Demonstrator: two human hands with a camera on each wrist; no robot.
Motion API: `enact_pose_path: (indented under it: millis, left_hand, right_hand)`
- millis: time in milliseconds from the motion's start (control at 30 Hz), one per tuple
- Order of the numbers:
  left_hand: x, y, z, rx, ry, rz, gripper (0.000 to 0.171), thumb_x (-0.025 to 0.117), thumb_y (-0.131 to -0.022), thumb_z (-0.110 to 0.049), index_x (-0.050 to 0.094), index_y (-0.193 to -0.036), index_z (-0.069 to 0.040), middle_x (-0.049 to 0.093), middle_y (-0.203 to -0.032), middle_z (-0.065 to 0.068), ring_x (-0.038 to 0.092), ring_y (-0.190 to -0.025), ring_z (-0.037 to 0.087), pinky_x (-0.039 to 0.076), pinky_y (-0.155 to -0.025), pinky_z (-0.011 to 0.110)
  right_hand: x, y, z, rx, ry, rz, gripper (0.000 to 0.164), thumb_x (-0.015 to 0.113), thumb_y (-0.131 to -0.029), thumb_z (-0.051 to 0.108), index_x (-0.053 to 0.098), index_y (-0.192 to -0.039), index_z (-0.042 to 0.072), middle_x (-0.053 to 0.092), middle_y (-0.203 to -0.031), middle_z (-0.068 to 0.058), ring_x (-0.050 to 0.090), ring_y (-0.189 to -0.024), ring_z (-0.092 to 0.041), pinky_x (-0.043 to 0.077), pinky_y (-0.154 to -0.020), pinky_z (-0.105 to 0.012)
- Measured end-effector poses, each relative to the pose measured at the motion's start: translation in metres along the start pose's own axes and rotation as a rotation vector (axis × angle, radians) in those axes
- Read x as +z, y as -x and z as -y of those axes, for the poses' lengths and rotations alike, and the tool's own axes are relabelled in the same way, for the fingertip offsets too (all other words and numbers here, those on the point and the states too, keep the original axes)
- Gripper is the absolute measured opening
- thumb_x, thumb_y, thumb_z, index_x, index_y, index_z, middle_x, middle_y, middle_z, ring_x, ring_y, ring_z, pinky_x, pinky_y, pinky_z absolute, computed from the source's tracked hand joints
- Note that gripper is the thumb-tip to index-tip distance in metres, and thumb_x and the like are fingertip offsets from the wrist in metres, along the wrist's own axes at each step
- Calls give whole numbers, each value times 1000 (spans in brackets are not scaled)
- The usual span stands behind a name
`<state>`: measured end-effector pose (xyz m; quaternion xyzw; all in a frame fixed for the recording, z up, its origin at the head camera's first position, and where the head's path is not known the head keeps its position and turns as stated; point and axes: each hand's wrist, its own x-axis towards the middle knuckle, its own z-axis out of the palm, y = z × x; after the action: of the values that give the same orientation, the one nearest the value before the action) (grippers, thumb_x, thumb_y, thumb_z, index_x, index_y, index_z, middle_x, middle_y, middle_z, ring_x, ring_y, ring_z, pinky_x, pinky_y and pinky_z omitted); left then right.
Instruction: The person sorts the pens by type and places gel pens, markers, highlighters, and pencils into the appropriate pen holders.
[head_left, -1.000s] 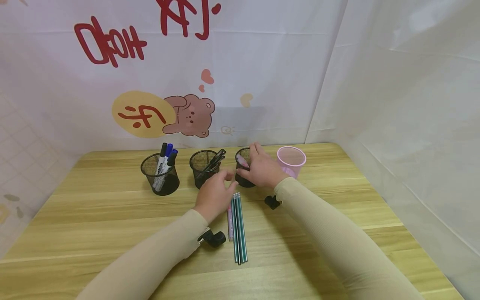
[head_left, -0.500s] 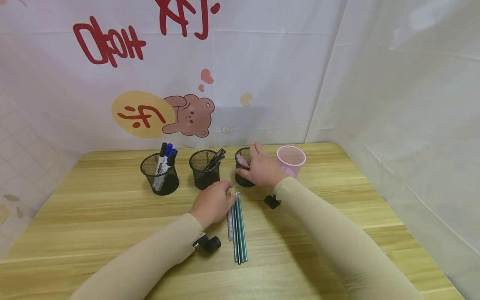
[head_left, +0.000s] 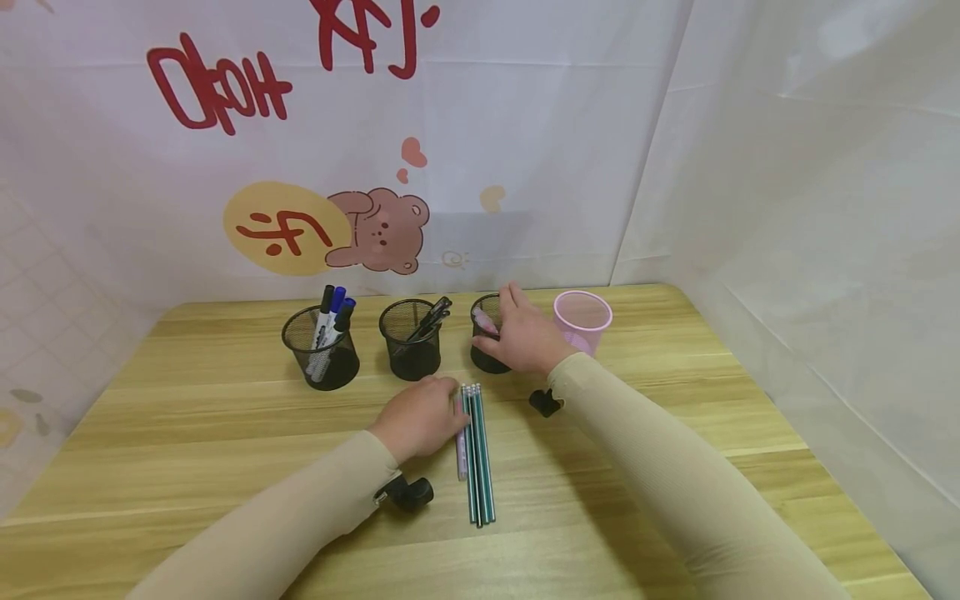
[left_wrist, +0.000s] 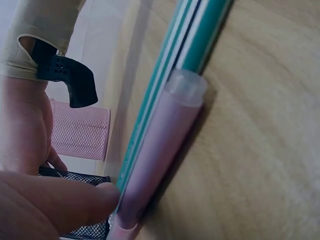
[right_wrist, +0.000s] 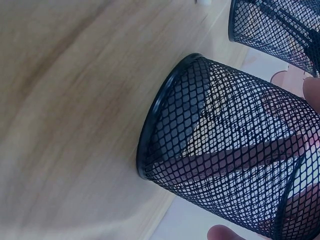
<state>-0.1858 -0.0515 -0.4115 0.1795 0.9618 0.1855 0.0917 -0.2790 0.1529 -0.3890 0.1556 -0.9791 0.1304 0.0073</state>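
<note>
My left hand (head_left: 422,417) is over the upper end of a pink pen (head_left: 461,461), its thumb and index finger apart around it. In the left wrist view the thumb lies beside the pink pen (left_wrist: 159,142); the other fingers are hidden. The pen lies alongside several green striped pencils (head_left: 482,467) on the table. My right hand (head_left: 531,337) holds a black mesh pen holder (head_left: 487,360), with a pink pen (head_left: 484,320) standing in it. The right wrist view shows the mesh holder (right_wrist: 225,145) up close, with fingertips at its sides.
A black mesh holder (head_left: 341,367) with markers (head_left: 330,321) stands at the left. Beside it, another black holder (head_left: 415,360) contains black pens (head_left: 431,318). A pink mesh holder (head_left: 583,321) stands right of my right hand. Behind the wooden table (head_left: 225,500) hangs a printed curtain (head_left: 525,150).
My left hand has come down and toward me, from beside the second black holder to the upper end of the pink pen. The right hand stays at its holder.
</note>
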Motion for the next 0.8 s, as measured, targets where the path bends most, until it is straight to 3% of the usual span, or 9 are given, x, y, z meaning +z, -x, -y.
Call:
enact_pose_path:
  millis: [133,267,367,533,800]
  left_hand:
    - [-2,2,0,26,3,18,23,70,-98,-33,64,-98,-11,67,-98,4,59,-90,21,55,-91,41]
    - [-5,4,0,29,2,38,20,70,-98,-30,61,-93,-14,63,-93,3,56,-87,20,53,-87,40]
    - [-6,5,0,23,5,47,21,68,-98,-30,65,-102,-10,67,-101,5,58,-89,20,55,-92,42]
    - [-9,6,-1,4,23,69,39,69,-98,-29,66,-127,-2,71,-119,10,61,-95,21,55,-103,46]
    - [-9,4,1,-28,58,109,42,73,-96,-29,65,-129,-4,68,-102,5,61,-88,20,55,-95,43]
  right_hand:
    - [0,0,0,-1,-1,-1,109,66,-96,62,16,-165,-6,16,-173,-27,40,-153,-43,41,-122,-49]
    - [-1,1,1,-2,-11,-3,108,67,-96,61,16,-165,-6,16,-173,-28,38,-154,-43,40,-123,-49]
    - [-2,1,1,-3,-14,-3,108,67,-96,61,16,-165,-5,16,-173,-28,37,-154,-43,39,-123,-49]
    - [-2,2,1,0,-15,7,110,66,-96,62,13,-166,-5,14,-174,-28,35,-155,-42,38,-124,-48]
    - [-3,3,2,11,-19,18,110,65,-96,62,12,-166,-4,13,-174,-27,37,-155,-43,38,-124,-48]
